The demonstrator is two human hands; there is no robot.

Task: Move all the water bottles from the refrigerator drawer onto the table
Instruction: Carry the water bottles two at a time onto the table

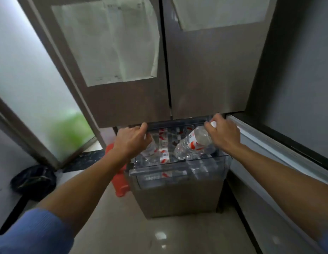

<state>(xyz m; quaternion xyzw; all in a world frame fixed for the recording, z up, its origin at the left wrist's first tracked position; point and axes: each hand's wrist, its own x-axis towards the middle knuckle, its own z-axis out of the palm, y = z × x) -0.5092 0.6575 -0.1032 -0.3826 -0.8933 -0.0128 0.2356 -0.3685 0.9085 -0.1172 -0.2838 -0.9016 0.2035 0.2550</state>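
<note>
below the closed doors of the refrigerator, the clear drawer stands pulled out, packed with water bottles. the left hand curls around the left bottle; the right hand grips the right bottle near its cap, tilted, base low in the drawer. best to draw both back toward the body before lifting (the doors' lower edge sits just above the knuckles), then clear the front rim. open floor lies in front; a grey panel crowds the right. the table is out of view
</note>
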